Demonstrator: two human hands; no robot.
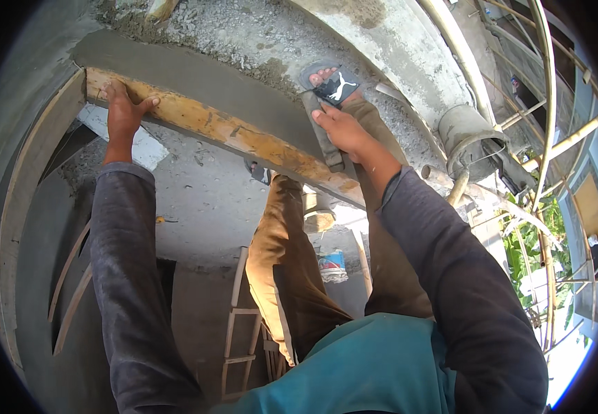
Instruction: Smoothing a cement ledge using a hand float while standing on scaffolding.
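Note:
A long yellowish wooden board (233, 134), smeared with cement, runs along the edge of a strip of smooth grey wet mortar (195, 79). At the board's left end my left hand (123, 114) holds it, fingers bent against its upper part and thumb out to the side. My right hand (344, 131) is closed round a cement-coated plastering float (323, 131), which lies across the right part of the mortar, its lower end near the board. The float's handle is mostly hidden under my fingers.
My sandaled foot (330, 84) stands on rough concrete just beyond the float. A mortar-caked bucket (468, 134) sits at right, beside bamboo scaffolding (547, 103). Below are a wooden ladder (240, 324) and a white-and-blue pail (333, 265). A curved plank (30, 186) lines the left wall.

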